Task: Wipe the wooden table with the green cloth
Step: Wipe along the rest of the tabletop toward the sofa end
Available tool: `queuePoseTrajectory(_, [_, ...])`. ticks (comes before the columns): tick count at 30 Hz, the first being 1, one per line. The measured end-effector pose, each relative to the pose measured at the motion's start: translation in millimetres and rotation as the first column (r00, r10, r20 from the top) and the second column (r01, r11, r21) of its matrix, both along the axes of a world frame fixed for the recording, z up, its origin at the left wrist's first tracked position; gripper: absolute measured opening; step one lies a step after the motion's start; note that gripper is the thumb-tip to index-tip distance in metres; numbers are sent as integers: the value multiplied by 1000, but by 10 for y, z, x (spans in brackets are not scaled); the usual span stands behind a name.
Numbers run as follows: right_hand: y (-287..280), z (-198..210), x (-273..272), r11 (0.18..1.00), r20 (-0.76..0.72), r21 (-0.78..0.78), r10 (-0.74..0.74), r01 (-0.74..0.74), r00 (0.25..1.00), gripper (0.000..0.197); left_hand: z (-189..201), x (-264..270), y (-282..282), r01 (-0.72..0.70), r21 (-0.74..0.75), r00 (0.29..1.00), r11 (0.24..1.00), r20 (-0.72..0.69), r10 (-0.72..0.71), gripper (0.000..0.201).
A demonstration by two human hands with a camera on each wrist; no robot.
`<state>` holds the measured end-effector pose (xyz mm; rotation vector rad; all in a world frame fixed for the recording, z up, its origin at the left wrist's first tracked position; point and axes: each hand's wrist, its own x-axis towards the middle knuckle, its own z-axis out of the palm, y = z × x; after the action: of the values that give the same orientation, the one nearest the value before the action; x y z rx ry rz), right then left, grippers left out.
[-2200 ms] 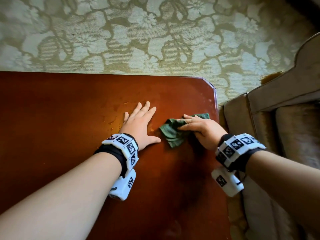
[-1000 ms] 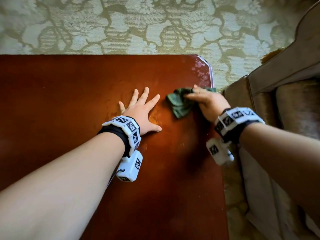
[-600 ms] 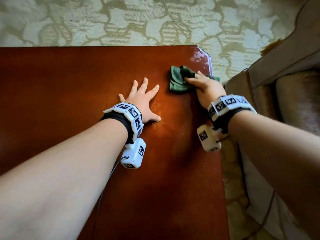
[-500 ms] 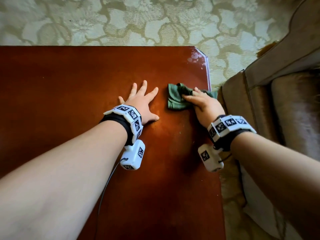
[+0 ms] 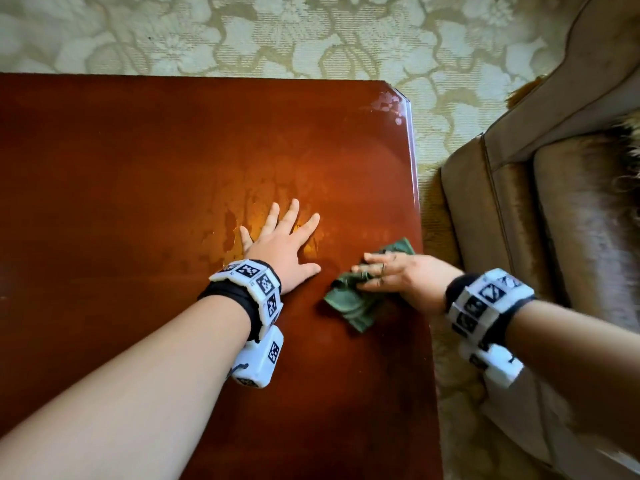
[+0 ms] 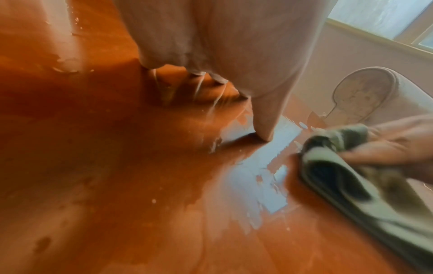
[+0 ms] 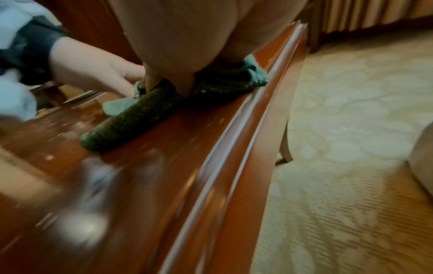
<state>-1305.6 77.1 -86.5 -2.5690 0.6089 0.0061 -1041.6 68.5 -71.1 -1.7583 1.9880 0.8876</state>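
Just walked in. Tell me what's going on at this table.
A person is wiping the wooden table. Their right hand presses the crumpled green cloth onto the top near the table's right edge. Their left hand lies flat on the wood beside it, fingers spread. Wet-looking streaks show beyond the left hand.

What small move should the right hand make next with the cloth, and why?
Probably sweep the green cloth left, toward the left hand. The right hand presses it flat near the wooden table's right edge, while wet, streaky patches show beside the left hand's spread fingers.
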Motion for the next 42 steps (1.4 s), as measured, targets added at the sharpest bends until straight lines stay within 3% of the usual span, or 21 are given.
queuePoseTrajectory(1, [-132, -16, -11, 999, -18, 7, -37, 38, 999, 53, -5, -2, 12, -10, -1, 1000, 1000, -8, 10, 84])
queuePoseTrajectory(3, [-370, -36, -17, 965, -54, 65, -251, 254, 966, 61, -4, -1, 11, -22, -2, 999, 1000, -23, 22, 84])
queuePoseTrajectory(6, [-545, -19, 66, 811, -109, 66, -573, 582, 812, 60, 2, -3, 17, -28, -20, 999, 999, -25, 27, 83])
queuePoseTrajectory(9, [-397, -7, 198, 668, -34, 124, -736, 734, 676, 55, 4, -15, 62, -37, -32, 999, 999, -19, 37, 82])
queuePoseTrajectory(14, [326, -46, 159, 678, 51, 124, -734, 725, 677, 51, 8, -71, 333, -30, -12, 1000, 999, 8, 30, 90])
queuePoseTrajectory(18, [1009, -69, 86, 765, 29, 87, -642, 638, 766, 57, 12, -117, 554, -42, 16, 999, 999, 14, 42, 91])
queuePoseTrajectory(23, [1771, -52, 55, 927, 8, 70, -370, 369, 929, 53, 31, -128, 783, -17, 36, 1000, 999, 19, 17, 91])
queuePoseTrajectory(28, [1564, -85, -62, 986, 52, 113, -130, 123, 990, 42, 60, 73, 895, 47, 37, 999, 998, 21, -48, 88])
queuePoseTrajectory(30, [1298, -124, -55, 983, 54, 84, -167, 162, 985, 45, 63, 158, 986, -8, 44, 1000, 999, 30, 6, 90])
queuePoseTrajectory(32, [1015, -114, -8, 930, 36, 89, -360, 356, 932, 48, 60, 208, 1090, -106, 36, 994, 994, 37, 105, 93])
queuePoseTrajectory(35, [597, -86, 144, 715, 4, 127, -693, 687, 721, 49, 58, 218, 1130, -182, 41, 983, 982, 19, 181, 95])
queuePoseTrajectory(37, [394, -52, 304, 614, -25, 126, -783, 779, 621, 49, 62, 217, 1114, -192, 52, 981, 980, 4, 192, 96])
queuePoseTrajectory(39, [338, -37, 461, 591, -72, 128, -796, 797, 601, 50, 60, 225, 1106, -189, 56, 982, 980, -5, 190, 96])
queuePoseTrajectory(42, [491, -55, 570, 669, -56, 141, -730, 729, 681, 50, 39, 240, 1115, -191, 57, 981, 980, -11, 192, 95])
